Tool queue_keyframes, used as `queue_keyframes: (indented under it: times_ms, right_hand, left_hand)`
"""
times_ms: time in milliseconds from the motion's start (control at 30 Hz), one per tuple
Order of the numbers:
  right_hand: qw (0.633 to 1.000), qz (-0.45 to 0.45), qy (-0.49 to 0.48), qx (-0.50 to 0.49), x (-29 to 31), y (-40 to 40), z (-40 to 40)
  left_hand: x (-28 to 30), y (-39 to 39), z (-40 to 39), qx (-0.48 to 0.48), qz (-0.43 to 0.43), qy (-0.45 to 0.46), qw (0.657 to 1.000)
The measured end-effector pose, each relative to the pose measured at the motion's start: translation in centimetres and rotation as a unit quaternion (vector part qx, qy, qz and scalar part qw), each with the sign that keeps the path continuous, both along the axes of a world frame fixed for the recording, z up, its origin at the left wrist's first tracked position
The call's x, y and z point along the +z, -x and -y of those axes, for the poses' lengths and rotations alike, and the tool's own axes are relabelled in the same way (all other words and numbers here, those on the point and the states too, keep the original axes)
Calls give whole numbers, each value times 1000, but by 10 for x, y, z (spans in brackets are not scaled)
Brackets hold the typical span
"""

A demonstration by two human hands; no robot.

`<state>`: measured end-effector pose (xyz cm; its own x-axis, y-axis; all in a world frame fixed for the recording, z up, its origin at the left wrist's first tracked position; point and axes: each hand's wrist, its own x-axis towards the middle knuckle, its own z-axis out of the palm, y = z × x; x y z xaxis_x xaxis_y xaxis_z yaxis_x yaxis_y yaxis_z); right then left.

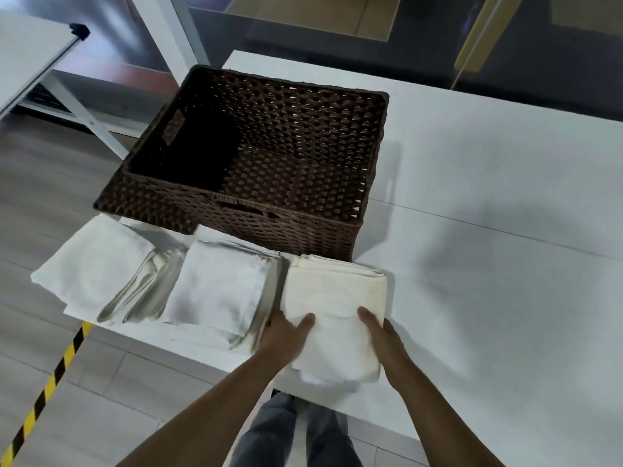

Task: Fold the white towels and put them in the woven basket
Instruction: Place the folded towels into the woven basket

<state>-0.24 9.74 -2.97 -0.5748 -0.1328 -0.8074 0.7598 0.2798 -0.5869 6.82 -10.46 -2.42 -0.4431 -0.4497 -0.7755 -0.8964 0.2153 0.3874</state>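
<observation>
A dark brown woven basket [303,224] stands on the white table [488,203] with nothing showing inside it. In front of it lie three white towels. The right one, a cream folded towel [333,291], is held at its near end from both sides: my left hand [286,332] grips its left edge with the thumb on top, and my right hand [381,332] grips its right edge the same way. A second folded towel [219,291] lies in the middle. A third towel [94,267] lies at the far left and overhangs the table corner.
The table's near edge runs just under my hands, with my legs [290,429] below it. Yellow and black tape [50,379] crosses the floor at the left. Another white table [30,59] stands at the far left. Glass panels rise behind the table.
</observation>
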Motion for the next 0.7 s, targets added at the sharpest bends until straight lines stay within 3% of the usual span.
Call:
queue_keyframes:
  times_ms: [200, 333, 567, 700]
  right_hand:
    - [999, 33, -25, 5, 5, 0, -27]
    - [999, 38, -33, -18, 13, -10, -42]
    - [998, 39, -32, -41, 13, -20, -47]
    - [999, 35, -3, -37, 16, -16, -47]
  left_hand:
    - [3, -2, -21, -7, 53, -73, 996]
    - [3, -5, -35, -79, 78, 8, 994]
    - [-1, -8, -34, 78, -4, -107, 991]
    - [14, -5, -31, 82, -5, -149, 985]
